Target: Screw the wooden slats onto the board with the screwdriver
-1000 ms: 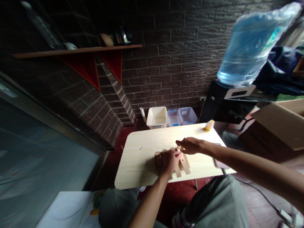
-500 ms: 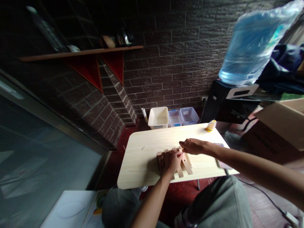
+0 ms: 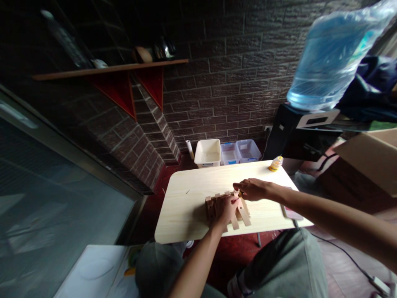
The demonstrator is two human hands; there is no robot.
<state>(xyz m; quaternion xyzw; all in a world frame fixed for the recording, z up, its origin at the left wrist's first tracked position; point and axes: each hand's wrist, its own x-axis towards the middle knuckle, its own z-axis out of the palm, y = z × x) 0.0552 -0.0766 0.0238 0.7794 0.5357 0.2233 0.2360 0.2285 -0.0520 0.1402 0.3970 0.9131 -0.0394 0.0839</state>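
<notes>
A cluster of small wooden blocks and slats (image 3: 211, 204) stands on a pale wooden table (image 3: 192, 186), near its front edge. My left hand (image 3: 225, 210) lies over the cluster from the near side, fingers curled around the pieces. My right hand (image 3: 252, 189) reaches in from the right and pinches a small wooden piece at the cluster's top right corner. Two loose slats (image 3: 245, 216) slant toward me beside my left hand.
A small yellow bottle (image 3: 275, 164) stands at the table's far right corner. White and clear plastic bins (image 3: 208, 152) sit on the floor against the brick wall. A water dispenser with a large blue bottle (image 3: 328, 58) and a cardboard box (image 3: 369, 159) stand at right. My knee (image 3: 288, 265) is below the table edge.
Both hands stay on the wooden cluster with only slight finger shifts; the view has drifted a little.
</notes>
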